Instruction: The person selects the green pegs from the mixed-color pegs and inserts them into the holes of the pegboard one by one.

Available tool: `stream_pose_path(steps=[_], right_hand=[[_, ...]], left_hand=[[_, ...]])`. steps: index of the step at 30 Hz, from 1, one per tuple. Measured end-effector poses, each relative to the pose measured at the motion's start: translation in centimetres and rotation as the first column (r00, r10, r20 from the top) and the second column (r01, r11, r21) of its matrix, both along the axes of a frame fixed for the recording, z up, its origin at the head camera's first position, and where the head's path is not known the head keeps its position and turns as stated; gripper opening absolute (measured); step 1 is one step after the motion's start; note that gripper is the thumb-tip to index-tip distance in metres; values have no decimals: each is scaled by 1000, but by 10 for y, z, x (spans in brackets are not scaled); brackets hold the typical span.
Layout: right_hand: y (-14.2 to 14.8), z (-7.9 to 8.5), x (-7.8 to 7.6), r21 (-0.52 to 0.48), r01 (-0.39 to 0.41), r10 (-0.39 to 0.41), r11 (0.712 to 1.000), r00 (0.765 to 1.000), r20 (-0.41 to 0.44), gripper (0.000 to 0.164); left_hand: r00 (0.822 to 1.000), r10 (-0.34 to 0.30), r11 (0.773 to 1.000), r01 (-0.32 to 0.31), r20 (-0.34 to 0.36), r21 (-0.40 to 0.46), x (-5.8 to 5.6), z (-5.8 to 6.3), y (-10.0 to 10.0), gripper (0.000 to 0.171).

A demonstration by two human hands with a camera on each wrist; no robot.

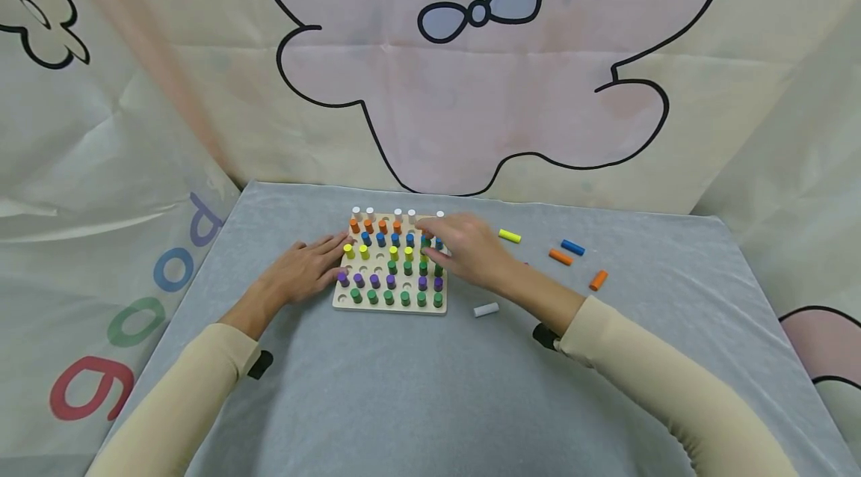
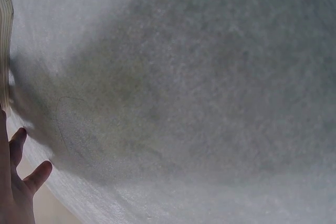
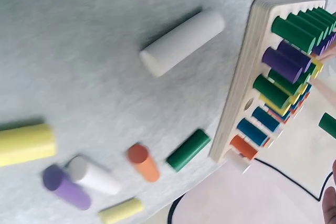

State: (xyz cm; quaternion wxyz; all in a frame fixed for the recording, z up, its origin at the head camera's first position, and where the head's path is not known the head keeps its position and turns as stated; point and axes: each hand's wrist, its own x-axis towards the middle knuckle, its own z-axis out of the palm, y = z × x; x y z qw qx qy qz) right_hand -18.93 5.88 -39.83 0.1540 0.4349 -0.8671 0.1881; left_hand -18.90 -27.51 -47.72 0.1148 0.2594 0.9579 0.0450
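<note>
A pale wooden pegboard carries rows of white, orange, blue, yellow, green and purple pegs, with some bare holes among them. My left hand lies at the board's left edge, its fingers extended and touching the side. Over the board's right part, my right hand pinches a green peg between thumb and fingers, above the upper rows. The right wrist view shows that peg raised off the board, cut by the frame edge. In the left wrist view only part of the left hand shows, near the board's edge.
Loose pegs lie on the grey cloth right of the board: white, yellow, blue and orange. The right wrist view adds a loose purple peg and green peg. A printed curtain hangs behind.
</note>
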Motion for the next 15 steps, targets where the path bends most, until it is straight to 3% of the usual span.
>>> stream_pose_path(steps=[8, 15], right_hand=[[-26, -5, 7, 4, -53, 53, 999, 998, -34, 37], [-48, -12, 14, 4, -79, 79, 997, 997, 21, 36]], left_hand=[[1000, -1, 1000, 1, -4, -8, -1, -1, 0, 69], [1000, -1, 1000, 1, -3, -9, -1, -1, -1, 69]])
